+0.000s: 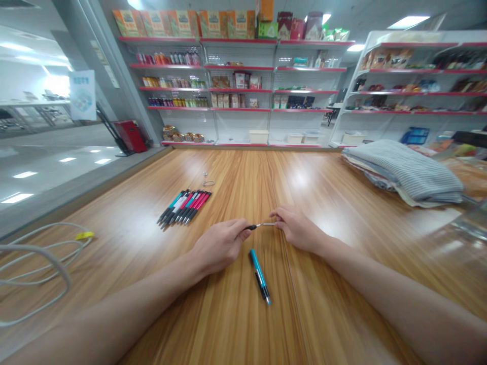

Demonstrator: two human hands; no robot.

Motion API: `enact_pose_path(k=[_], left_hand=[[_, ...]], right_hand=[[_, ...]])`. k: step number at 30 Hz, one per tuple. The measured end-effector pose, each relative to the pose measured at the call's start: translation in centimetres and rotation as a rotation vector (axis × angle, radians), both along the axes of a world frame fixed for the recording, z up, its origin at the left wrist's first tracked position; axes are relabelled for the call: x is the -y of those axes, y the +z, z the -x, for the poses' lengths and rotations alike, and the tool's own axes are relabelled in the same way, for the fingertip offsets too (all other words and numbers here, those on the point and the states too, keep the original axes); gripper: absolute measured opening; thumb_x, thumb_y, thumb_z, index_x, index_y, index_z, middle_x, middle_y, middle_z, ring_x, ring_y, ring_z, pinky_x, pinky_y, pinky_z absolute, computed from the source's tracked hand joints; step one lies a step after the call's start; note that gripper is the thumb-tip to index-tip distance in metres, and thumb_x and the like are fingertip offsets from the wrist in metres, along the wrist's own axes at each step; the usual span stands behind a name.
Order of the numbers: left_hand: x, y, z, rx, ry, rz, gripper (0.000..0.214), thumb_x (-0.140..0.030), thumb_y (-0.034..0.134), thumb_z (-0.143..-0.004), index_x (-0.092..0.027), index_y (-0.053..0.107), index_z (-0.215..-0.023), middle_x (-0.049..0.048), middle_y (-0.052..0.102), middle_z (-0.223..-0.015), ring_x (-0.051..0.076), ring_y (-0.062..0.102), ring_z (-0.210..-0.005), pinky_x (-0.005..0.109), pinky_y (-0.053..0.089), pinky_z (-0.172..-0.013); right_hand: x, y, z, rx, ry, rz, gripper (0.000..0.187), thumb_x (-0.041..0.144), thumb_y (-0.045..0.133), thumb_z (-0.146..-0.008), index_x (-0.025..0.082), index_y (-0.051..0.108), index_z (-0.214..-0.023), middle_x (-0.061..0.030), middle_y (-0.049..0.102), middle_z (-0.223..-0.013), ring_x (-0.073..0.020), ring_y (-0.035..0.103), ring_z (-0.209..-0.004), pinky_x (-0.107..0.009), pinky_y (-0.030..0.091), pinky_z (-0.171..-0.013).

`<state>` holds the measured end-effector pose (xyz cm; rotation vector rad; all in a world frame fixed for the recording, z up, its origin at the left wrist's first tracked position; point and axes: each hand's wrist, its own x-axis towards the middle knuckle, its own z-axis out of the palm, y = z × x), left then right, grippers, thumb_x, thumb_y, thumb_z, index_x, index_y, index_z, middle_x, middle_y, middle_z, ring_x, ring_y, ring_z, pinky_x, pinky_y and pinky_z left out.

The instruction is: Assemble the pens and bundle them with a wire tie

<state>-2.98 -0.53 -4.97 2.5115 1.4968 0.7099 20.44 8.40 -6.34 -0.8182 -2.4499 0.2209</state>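
Observation:
My left hand (224, 243) is closed round a black pen grip section (251, 227), whose end shows past the thumb. A thin, pale pen refill (267, 224) runs from that grip section to my right hand (297, 228), which pinches its other end between thumb and fingers. Both hands are low over the wooden table. Just below them lies a blue pen barrel (257, 268) with a black clip, apart from either hand. Left of my left hand, several assembled pens (185, 207) in blue, white and pink lie side by side in a slanted row.
Behind the pens are a metal ring (208, 183) and a tiny shiny piece (205, 174). A looped white cable (57, 228) lies on the left. Folded cloths (407, 170) are stacked at the right, near a clear container (474, 220). Stocked shelves (239, 91) stand beyond the table.

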Motion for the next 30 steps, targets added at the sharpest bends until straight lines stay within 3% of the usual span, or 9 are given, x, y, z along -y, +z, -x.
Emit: enact_pose_path(k=[5, 12, 14, 18, 25, 30], left_hand=[[0.1, 0.1, -0.2, -0.006, 0.011, -0.005, 0.022, -0.031, 0.036, -0.097, -0.019, 0.052, -0.087, 0.0012, 0.055, -0.077, 0.014, 0.053, -0.068, 0.026, 0.037, -0.061], [0.6, 0.8, -0.6, 0.011, -0.044, -0.034, 0.019, -0.027, 0.036, -0.097, -0.019, 0.053, -0.096, 0.0030, 0.057, -0.085, 0.015, 0.054, -0.075, 0.027, 0.039, -0.065], [0.6, 0.8, -0.6, 0.011, -0.057, -0.040, 0.019, -0.027, 0.036, -0.097, -0.019, 0.053, -0.096, 0.0030, 0.057, -0.084, 0.015, 0.054, -0.074, 0.026, 0.039, -0.064], [0.5, 0.7, -0.6, 0.015, -0.077, -0.064, 0.020, -0.027, 0.035, -0.097, -0.019, 0.053, -0.095, 0.0026, 0.057, -0.082, 0.014, 0.054, -0.072, 0.026, 0.039, -0.063], [0.4, 0.4, -0.5, 0.013, -0.059, -0.083, 0.019, -0.026, 0.037, -0.096, -0.018, 0.054, -0.097, 0.0022, 0.058, -0.081, 0.013, 0.054, -0.069, 0.026, 0.039, -0.062], [0.6, 0.2, -0.5, 0.044, -0.102, -0.121, 0.017, -0.025, 0.039, -0.096, -0.018, 0.054, -0.102, 0.0026, 0.058, -0.082, 0.013, 0.054, -0.070, 0.026, 0.040, -0.062]], right_hand=[[1.8, 1.3, 0.7, -0.251, 0.037, -0.035, 0.023, 0.013, 0.043, -0.092, 0.018, 0.064, -0.099, -0.0079, 0.058, -0.090, -0.0188, 0.055, -0.087, -0.034, 0.045, -0.078], [3.8, 1.5, 2.0, -0.632, -0.021, 0.401, 0.013, 0.030, 0.059, -0.088, 0.018, 0.063, -0.087, -0.0023, 0.063, -0.079, -0.0147, 0.059, -0.073, -0.028, 0.048, -0.066], [4.0, 1.3, 2.2, -0.675, -0.010, 0.458, 0.015, 0.033, 0.065, -0.084, 0.018, 0.064, -0.083, -0.0024, 0.066, -0.078, -0.0152, 0.060, -0.073, -0.028, 0.049, -0.068], [4.5, 1.3, 2.4, -0.630, 0.021, 0.407, 0.015, 0.033, 0.068, -0.081, 0.018, 0.066, -0.079, -0.0023, 0.067, -0.076, -0.0149, 0.061, -0.070, -0.029, 0.049, -0.066], [5.1, 2.0, 2.2, -0.693, -0.024, 0.173, 0.010, 0.028, 0.067, -0.083, 0.019, 0.067, -0.079, -0.0028, 0.068, -0.077, -0.0150, 0.063, -0.072, -0.029, 0.051, -0.066], [5.5, 2.2, 2.4, -0.605, 0.072, 0.084, 0.005, 0.023, 0.068, -0.083, 0.019, 0.066, -0.081, -0.0029, 0.068, -0.077, -0.0142, 0.062, -0.071, -0.028, 0.052, -0.066]])
